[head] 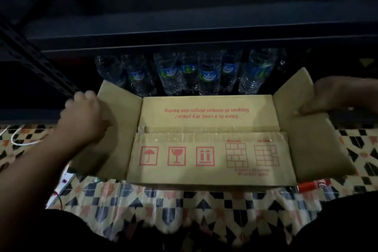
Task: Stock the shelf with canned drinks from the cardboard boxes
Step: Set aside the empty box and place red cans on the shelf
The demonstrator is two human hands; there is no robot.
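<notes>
Brown cardboard box (208, 149) with red print below dark shelf (184, 41): left hand (86, 116), right hand (327, 98) gripping side flaps; spread evenly, then lift taped centre flaps.

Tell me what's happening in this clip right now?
A person kneeling on a patterned floor is opening a cardboard box in front of a dark shelf. The left hand and right hand each press an end flap outward; the two long flaps remain closed. No cans are visible yet. Water bottles stand behind the box.
</notes>
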